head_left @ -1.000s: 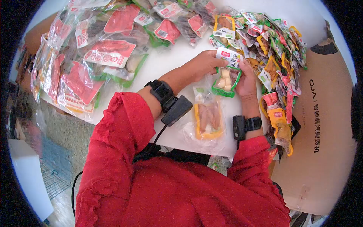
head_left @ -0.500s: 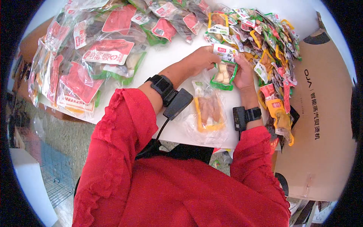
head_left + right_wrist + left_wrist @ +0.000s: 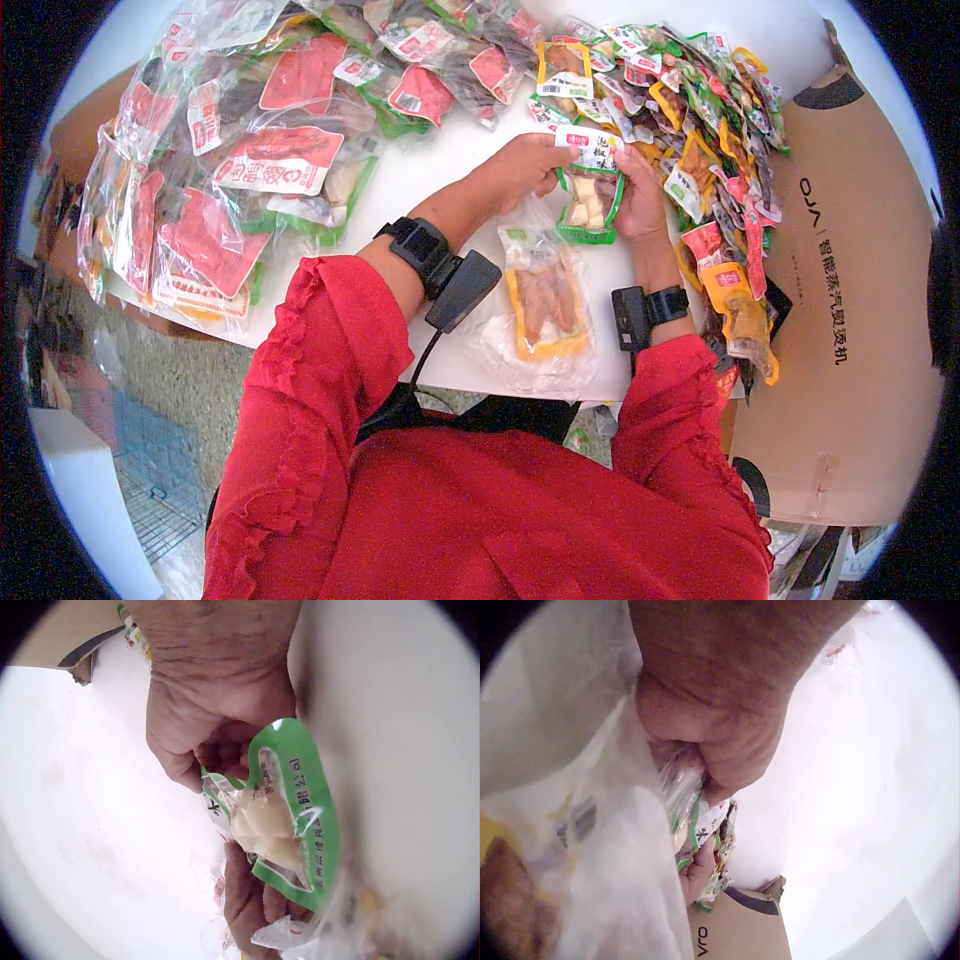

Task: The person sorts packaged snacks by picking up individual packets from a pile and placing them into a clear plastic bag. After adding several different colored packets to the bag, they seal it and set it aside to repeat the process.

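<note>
A small green-edged snack packet (image 3: 588, 205) with pale chunks behind its clear window is held between both hands over the white table. My left hand (image 3: 520, 172) pinches its white printed top at the left corner. Gathered clear plastic (image 3: 679, 784) also runs into the left fingers in the left wrist view. My right hand (image 3: 643, 200) grips the packet's right side, thumb near the printed top. Below the hands is a clear plastic bag (image 3: 490, 352) with a yellow-edged packet (image 3: 545, 305) of brown food in it. The right wrist view shows the packet's green bottom edge (image 3: 319, 825) with black print.
Large clear bags of red-labelled packets (image 3: 215, 240) cover the table's left and back. A heap of small snack packets (image 3: 690, 110) runs along the right side, beside a cardboard box (image 3: 850, 300). The white table's (image 3: 420, 170) front edge lies close to the person's body.
Both hands keep their hold on the green-edged packet, which has barely turned. The head view has shifted slightly, so the surroundings sit a little further left.
</note>
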Demonstrator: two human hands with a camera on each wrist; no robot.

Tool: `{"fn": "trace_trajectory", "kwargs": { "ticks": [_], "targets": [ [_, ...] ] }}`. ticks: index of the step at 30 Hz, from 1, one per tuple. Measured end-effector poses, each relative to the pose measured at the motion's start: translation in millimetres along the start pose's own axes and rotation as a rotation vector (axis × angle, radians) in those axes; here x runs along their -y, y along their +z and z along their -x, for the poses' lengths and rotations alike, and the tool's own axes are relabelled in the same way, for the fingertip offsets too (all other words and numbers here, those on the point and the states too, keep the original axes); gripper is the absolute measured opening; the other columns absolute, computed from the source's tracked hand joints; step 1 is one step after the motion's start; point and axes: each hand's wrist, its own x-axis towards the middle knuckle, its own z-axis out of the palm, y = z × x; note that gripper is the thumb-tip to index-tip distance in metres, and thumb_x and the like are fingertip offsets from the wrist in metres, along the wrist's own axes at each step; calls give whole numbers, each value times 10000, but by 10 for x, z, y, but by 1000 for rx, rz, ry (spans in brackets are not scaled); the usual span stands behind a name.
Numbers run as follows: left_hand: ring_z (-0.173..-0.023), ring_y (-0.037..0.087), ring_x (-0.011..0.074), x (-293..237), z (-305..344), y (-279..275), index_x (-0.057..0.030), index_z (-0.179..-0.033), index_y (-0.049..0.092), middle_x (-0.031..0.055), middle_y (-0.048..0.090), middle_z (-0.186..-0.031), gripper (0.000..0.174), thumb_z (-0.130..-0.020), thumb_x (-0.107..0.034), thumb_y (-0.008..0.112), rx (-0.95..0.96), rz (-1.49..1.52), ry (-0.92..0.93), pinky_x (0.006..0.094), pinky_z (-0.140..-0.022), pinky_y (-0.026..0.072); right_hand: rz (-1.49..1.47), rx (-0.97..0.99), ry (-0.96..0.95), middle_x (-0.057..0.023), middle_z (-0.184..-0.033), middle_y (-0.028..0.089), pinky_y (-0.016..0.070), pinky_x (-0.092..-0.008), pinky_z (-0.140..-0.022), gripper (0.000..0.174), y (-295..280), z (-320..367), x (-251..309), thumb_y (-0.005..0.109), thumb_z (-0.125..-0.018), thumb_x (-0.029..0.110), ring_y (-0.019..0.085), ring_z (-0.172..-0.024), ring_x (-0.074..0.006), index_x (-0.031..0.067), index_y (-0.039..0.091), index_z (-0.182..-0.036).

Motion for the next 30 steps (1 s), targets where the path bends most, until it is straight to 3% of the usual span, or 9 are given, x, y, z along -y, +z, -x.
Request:
{"fn": "trace_trajectory", "kwargs": {
  "ticks": [13,19,25,30],
  "targets": [
    [-447,341,52,-8,-3,92,-46,-847,564,-40,430,-556,157,-791,-193,566,0,-242,-59,206,-393,249,-133,-85,-68,-57,-858,575,488,-309,-675,152,-51,-35,-35,533,-762,129,573,-769,-164,48,525,-891],
    [-430,319,51,-10,36,105,-55,-881,519,-47,415,-562,206,-850,-257,493,-59,-199,-56,207,-386,232,-128,-50,-6,-40,-874,580,476,-283,-690,192,-48,12,3,553,-758,147,562,-802,-146,54,537,-924],
    [-453,321,47,-1,25,103,-55,-873,514,-42,420,-608,142,-848,-193,490,-42,-91,-51,194,-396,246,-131,51,-60,-30,-878,580,455,-246,-675,216,55,68,61,549,-769,176,554,-787,-116,55,540,-948],
    [-458,334,48,-52,68,133,-42,-904,519,-27,481,-652,148,-833,-172,514,-36,-115,-64,183,-398,247,-128,16,-73,-29,-872,584,455,-258,-698,214,82,100,79,554,-769,180,558,-788,-117,51,542,-938]
  ]
}}
